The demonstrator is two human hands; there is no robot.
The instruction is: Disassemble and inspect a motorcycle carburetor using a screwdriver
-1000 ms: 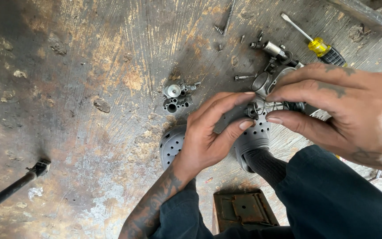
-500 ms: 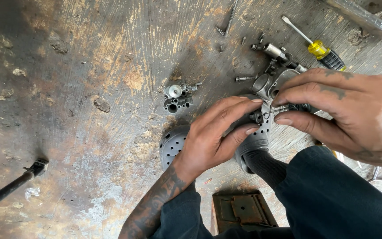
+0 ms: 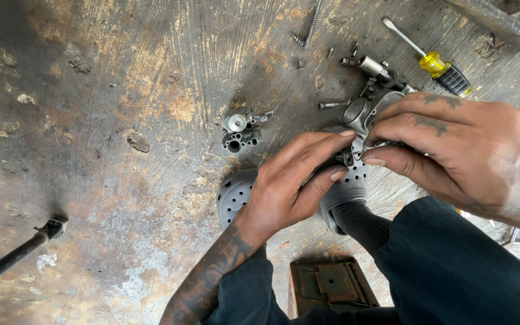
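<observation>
Nearest the viewer a dark metal box [image 3: 332, 283] lies on the floor [image 3: 121, 180] between the person's knees, just below the grey clogs [image 3: 236, 195]. Above the clogs both hands work one small metal part [image 3: 362, 117], a carburettor-like body: the left hand [image 3: 290, 186] has its fingers pressed together on the near side, and the right hand [image 3: 452, 150] pinches something thin at its edge, too small to name. Held this high, a slipping piece could likely drop into the clog holes or roll off. Left of the part a second casting [image 3: 241, 131] sits apart. Beyond it, loose screws [image 3: 332, 104] and a yellow screwdriver [image 3: 437, 63] lie scattered, easy to knock or lose on the rusty, mottled surface.
</observation>
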